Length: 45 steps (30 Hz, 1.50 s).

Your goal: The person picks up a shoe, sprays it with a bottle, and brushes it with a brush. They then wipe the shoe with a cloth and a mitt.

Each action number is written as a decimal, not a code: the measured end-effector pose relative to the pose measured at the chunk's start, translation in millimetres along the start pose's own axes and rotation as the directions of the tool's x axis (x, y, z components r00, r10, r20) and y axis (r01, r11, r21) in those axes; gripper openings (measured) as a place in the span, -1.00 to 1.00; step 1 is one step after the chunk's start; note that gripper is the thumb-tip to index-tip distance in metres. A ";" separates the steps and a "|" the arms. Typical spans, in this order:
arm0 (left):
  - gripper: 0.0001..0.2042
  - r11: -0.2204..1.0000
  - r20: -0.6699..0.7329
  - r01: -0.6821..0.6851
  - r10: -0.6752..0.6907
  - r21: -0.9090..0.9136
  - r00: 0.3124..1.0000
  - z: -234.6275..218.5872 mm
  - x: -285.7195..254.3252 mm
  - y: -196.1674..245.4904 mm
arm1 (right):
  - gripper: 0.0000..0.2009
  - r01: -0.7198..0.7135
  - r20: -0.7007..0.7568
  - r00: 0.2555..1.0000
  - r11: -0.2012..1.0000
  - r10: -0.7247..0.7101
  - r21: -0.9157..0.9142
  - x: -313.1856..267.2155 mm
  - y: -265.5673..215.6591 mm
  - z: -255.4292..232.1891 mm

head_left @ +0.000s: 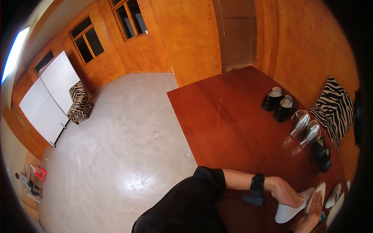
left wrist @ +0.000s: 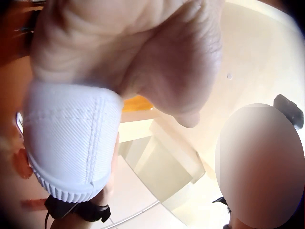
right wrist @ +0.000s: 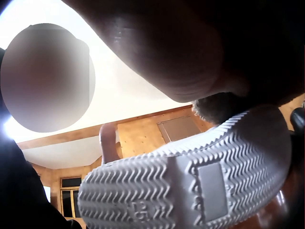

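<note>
A white fabric shoe [head_left: 286, 214] is held above the table's near right part. My left hand [head_left: 285, 192] grips it from the left, fingers bent at its opening. From the right, my right hand [head_left: 309, 220] holds the fluffy edge [head_left: 319, 189], its fingers lying along it. Ribbed edging and one end of the shoe [left wrist: 71, 136] show below my left hand [left wrist: 133, 47] in the left wrist view. The right wrist view has the zigzag sole [right wrist: 209, 186] beneath my right hand [right wrist: 167, 52], with grey fluff [right wrist: 212, 109] between; most fingertips are hidden there.
On the red-brown table [head_left: 217, 120] stand black shoes [head_left: 282, 112], silver heeled shoes [head_left: 311, 134] and darker shoes [head_left: 322, 157] in a row. Light shoes [head_left: 334, 196] lie right of my hands. A zebra cushion [head_left: 334, 108] leans at the wall.
</note>
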<state>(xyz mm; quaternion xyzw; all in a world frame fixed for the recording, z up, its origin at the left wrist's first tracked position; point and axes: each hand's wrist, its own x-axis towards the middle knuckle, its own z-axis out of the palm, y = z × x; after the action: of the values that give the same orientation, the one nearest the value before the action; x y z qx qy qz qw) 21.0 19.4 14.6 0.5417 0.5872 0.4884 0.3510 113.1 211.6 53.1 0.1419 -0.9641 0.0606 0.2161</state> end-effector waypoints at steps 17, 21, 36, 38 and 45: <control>-0.16 0.843 -0.289 -0.104 -0.064 -0.528 0.955 9.9 4.2 -9.6 | -0.40 0.097 0.024 0.995 0.991 -0.100 0.088 -1.8 -46.6 -19.1; -0.13 0.925 -0.063 0.185 -0.218 -0.333 0.974 4.9 -14.2 19.6 | -0.51 -0.110 -0.005 0.994 0.990 0.110 0.085 9.9 -16.7 5.7; -0.26 0.961 0.029 0.077 -0.072 -0.267 0.997 4.6 -13.8 -20.2 | -0.44 -0.132 -0.022 0.990 0.982 0.136 0.138 4.4 -1.0 6.4; -0.28 0.894 0.051 0.125 -0.114 -0.430 0.992 6.3 -17.3 -40.6 | -0.45 -0.017 -0.019 1.000 0.991 0.020 0.136 1.7 -19.2 -9.6; 0.05 0.859 -0.168 0.039 -0.144 -0.510 0.975 -3.2 -13.4 0.5 | -0.48 0.124 0.021 0.991 0.980 -0.129 0.155 -12.8 -54.9 -25.8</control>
<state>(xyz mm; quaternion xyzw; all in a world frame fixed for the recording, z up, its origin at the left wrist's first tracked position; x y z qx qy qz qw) 20.4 5.7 14.4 0.3506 0.4969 0.6593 0.4421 151.0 167.1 73.8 0.2200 -0.9488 0.1185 0.1933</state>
